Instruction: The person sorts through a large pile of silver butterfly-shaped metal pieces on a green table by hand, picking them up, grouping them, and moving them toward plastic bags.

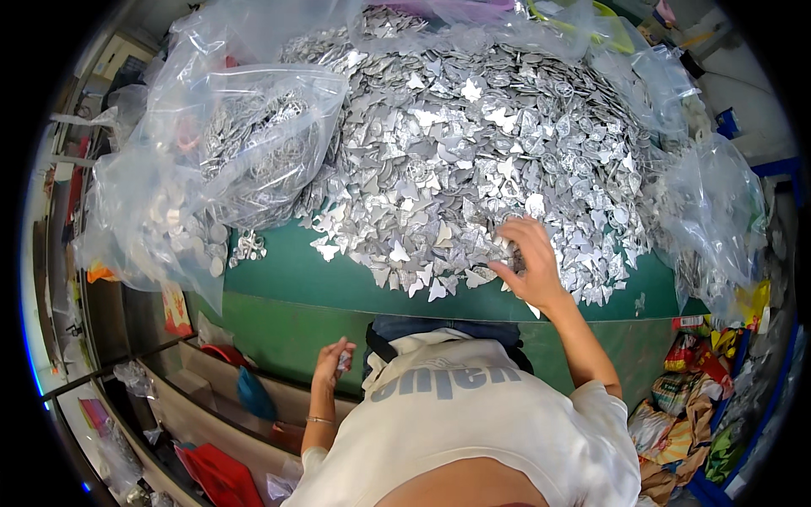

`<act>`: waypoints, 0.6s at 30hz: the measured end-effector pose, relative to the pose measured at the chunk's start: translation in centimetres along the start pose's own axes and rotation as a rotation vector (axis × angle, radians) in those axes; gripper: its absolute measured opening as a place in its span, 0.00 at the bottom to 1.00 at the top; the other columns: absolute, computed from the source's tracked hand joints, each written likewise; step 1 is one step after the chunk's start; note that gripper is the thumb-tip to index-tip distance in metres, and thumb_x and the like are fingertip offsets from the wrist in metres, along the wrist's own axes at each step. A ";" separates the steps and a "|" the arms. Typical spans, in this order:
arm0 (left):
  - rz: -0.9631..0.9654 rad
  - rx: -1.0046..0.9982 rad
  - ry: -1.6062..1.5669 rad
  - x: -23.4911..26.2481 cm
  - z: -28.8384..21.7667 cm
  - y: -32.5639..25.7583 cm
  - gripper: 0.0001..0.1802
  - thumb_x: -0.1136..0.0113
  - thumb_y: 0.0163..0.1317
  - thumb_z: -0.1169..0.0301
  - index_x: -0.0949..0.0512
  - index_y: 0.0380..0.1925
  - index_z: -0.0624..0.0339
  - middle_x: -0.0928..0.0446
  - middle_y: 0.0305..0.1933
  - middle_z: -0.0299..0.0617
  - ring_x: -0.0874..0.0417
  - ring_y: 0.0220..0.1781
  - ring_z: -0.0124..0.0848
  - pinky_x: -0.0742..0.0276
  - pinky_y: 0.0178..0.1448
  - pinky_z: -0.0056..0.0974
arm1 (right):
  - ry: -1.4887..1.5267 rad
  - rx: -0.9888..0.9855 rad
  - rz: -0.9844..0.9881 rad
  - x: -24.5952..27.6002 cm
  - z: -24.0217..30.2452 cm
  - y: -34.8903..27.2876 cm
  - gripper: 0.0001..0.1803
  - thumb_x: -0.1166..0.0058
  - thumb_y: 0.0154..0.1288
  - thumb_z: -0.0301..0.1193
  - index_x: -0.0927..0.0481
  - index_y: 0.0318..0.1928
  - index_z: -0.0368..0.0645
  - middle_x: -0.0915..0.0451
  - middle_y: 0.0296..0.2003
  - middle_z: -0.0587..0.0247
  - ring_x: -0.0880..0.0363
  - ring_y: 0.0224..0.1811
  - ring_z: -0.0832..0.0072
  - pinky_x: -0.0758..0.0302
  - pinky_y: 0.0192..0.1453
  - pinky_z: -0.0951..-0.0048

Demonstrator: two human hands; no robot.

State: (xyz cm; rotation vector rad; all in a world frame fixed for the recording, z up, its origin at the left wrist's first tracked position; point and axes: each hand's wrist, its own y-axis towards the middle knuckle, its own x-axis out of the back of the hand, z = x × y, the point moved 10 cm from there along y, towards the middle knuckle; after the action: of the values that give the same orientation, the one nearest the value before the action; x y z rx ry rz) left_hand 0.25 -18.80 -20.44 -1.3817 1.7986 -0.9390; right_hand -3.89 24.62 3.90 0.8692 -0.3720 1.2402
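A large heap of flat silver metal pieces [473, 160], many butterfly-shaped, covers much of the green tabletop [287, 270]. Over the heap's near edge is my right hand [532, 264], its thumb and fingers apart and bent down toward the pieces; no held piece can be made out. My left hand [328, 365] is low, in front of the table's near edge, with the fingers closed. Something small and silvery [344, 361] shows between those fingers, its exact shape too small to tell.
A clear plastic bag [270, 139] full of silver pieces stands left of the heap. More clear plastic [714, 203] lies at the right end. A small cluster of pieces [248, 246] sits apart at left. Drawers [190, 389] are at lower left, colourful packets [680, 380] at lower right.
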 end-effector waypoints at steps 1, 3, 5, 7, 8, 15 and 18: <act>-0.215 -0.011 -0.011 4.6 4.5 1.4 0.17 0.49 0.63 0.62 0.24 0.21 0.63 0.26 0.21 0.39 0.31 0.14 0.25 0.37 0.15 0.30 | 0.070 -0.024 0.013 0.1 -0.4 0.2 0.22 0.35 0.46 0.33 0.25 0.42 0.38 0.26 0.45 0.54 0.31 0.51 0.57 0.37 0.59 0.57; -0.324 0.181 -0.082 9.8 15.3 3.4 0.14 0.48 0.62 0.63 0.22 0.30 0.63 0.24 0.25 0.38 0.27 0.18 0.26 0.31 0.20 0.31 | 0.058 -0.109 -0.062 1.4 -1.7 1.1 0.19 0.39 0.50 0.31 0.26 0.43 0.37 0.26 0.45 0.54 0.32 0.51 0.57 0.37 0.59 0.58; -0.345 0.309 -0.188 10.3 21.5 3.9 0.13 0.49 0.61 0.64 0.22 0.30 0.63 0.24 0.25 0.38 0.27 0.19 0.26 0.31 0.21 0.31 | -0.123 -0.161 -0.088 2.7 -3.3 2.4 0.20 0.41 0.52 0.32 0.26 0.44 0.36 0.27 0.48 0.53 0.33 0.53 0.56 0.38 0.59 0.58; -0.350 0.329 -0.276 9.1 23.6 3.7 0.12 0.49 0.61 0.65 0.22 0.31 0.63 0.24 0.26 0.39 0.26 0.20 0.26 0.30 0.22 0.31 | -0.175 -0.059 0.004 1.7 -2.7 3.4 0.21 0.42 0.53 0.33 0.27 0.47 0.37 0.29 0.50 0.53 0.35 0.56 0.55 0.40 0.60 0.57; -0.347 0.328 -0.305 8.4 24.0 3.6 0.12 0.49 0.61 0.66 0.22 0.31 0.63 0.24 0.26 0.39 0.26 0.20 0.27 0.30 0.22 0.31 | -0.201 -0.013 0.057 0.8 -2.7 3.8 0.21 0.42 0.54 0.33 0.28 0.48 0.38 0.31 0.52 0.53 0.36 0.57 0.55 0.40 0.61 0.57; -0.331 0.387 -0.352 5.8 21.9 3.6 0.10 0.51 0.60 0.69 0.23 0.33 0.64 0.23 0.28 0.40 0.25 0.23 0.27 0.29 0.25 0.31 | -0.184 -0.018 0.352 -2.5 -3.1 2.1 0.26 0.39 0.48 0.41 0.25 0.48 0.44 0.34 0.57 0.48 0.37 0.60 0.54 0.39 0.60 0.54; -0.333 0.419 -0.340 5.1 20.2 3.6 0.10 0.51 0.60 0.71 0.23 0.34 0.64 0.22 0.29 0.40 0.24 0.25 0.27 0.29 0.27 0.32 | -0.143 -0.034 0.380 -2.4 -2.6 1.3 0.24 0.37 0.45 0.42 0.22 0.43 0.45 0.31 0.56 0.52 0.34 0.59 0.56 0.39 0.60 0.57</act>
State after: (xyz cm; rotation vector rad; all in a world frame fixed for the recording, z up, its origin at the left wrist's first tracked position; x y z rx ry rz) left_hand 14.50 -25.91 -34.29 -1.4785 1.0662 -1.0976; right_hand -6.37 25.06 1.09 0.8863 -0.6953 1.5180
